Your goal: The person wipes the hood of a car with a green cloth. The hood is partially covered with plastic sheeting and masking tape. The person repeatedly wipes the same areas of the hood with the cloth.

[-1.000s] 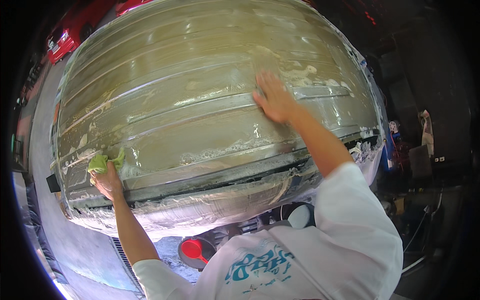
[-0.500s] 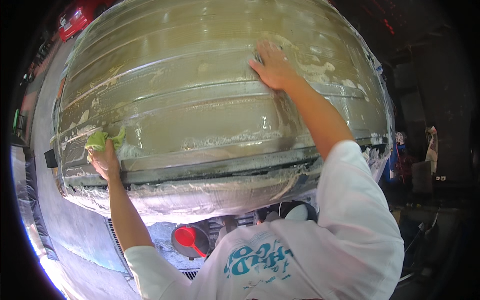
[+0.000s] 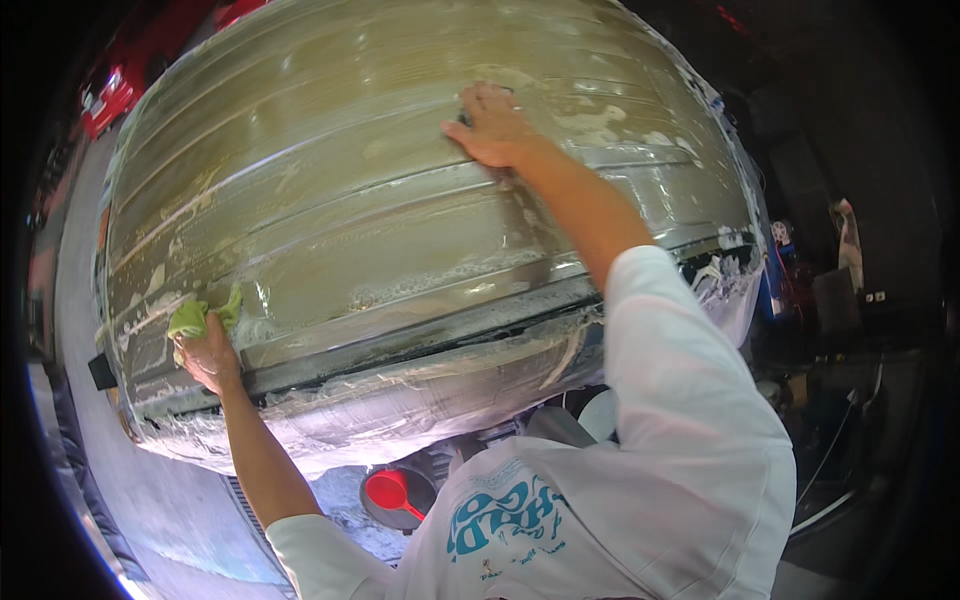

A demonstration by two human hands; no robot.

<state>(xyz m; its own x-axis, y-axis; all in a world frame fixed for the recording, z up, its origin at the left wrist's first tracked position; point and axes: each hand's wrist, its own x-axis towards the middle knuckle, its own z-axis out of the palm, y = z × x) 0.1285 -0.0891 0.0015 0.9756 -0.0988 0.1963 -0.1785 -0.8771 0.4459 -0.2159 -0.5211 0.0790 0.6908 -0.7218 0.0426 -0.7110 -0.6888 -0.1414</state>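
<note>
Before me spreads the wet, ribbed, brownish-gold roof (image 3: 370, 230) of a large vehicle, streaked with foam. At its near left part, my left hand (image 3: 207, 356) is closed on a crumpled lime-green cloth (image 3: 188, 318), which touches the soapy surface. My right hand (image 3: 488, 128) reaches farther out, right of the roof's middle. Its fingers lie together, palm down, over a small dark thing that peeks out at thumb and fingertips; its kind is hidden by the hand. Suds (image 3: 600, 125) lie to the right of that hand.
Below the vehicle's foamy near side (image 3: 400, 405) stands a dark bucket (image 3: 430, 482) with a red dipper (image 3: 388, 490) on top. A dark side mirror (image 3: 102, 372) juts out at the left. A red car (image 3: 112, 100) stands far left. Dark walls and equipment fill the right.
The view has turned and shifted, so the roof sits farther left, with its left end lower. Both hands keep nearly the same places on the roof; any small slide is hard to tell.
</note>
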